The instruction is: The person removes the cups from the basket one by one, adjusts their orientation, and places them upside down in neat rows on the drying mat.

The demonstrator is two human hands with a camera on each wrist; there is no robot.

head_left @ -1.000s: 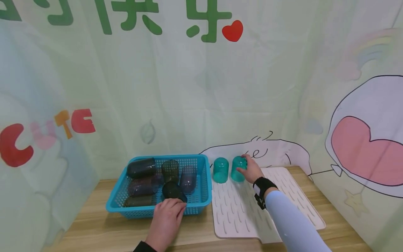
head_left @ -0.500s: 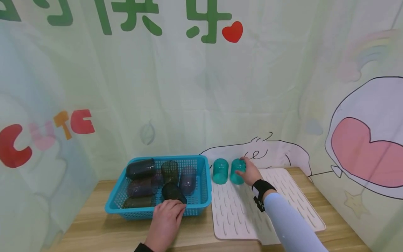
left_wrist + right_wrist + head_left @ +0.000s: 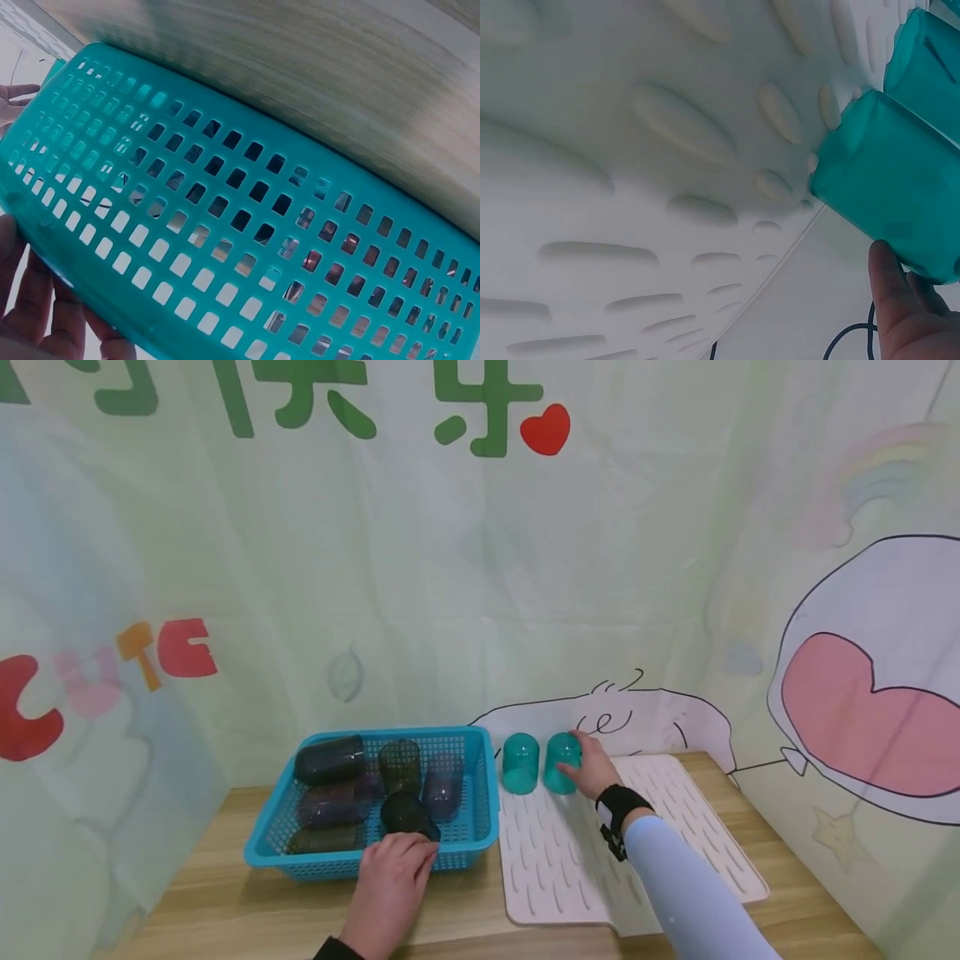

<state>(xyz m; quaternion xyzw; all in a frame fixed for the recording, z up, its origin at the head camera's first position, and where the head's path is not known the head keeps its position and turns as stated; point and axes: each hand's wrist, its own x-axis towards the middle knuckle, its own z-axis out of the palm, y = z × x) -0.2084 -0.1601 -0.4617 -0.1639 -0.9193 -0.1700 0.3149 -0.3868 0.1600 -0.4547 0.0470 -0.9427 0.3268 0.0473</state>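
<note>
A teal see-through cup (image 3: 560,763) stands upside down on the pale ridged mat (image 3: 555,877). My right hand (image 3: 596,766) grips its right side near the top, the thumb in front. In the right wrist view the thumb presses that teal cup (image 3: 900,180). A second upturned teal cup (image 3: 521,764) is just left of it. My left hand (image 3: 393,877) bends over the front rim of the blue basket (image 3: 487,777), right at the edge of a dark tilted cup (image 3: 405,814). Its fingers (image 3: 67,322) show past the rim in the left wrist view; I cannot tell whether they hold the cup.
Several dark see-through cups lie in the basket, such as a black cup (image 3: 330,761) at back left and a purplish cup (image 3: 443,789) at right. Basket and mat share a wooden table (image 3: 217,893). A printed curtain (image 3: 420,568) hangs close behind.
The head view has shifted slightly. Both hands and the cups keep their places relative to the basket and mat.
</note>
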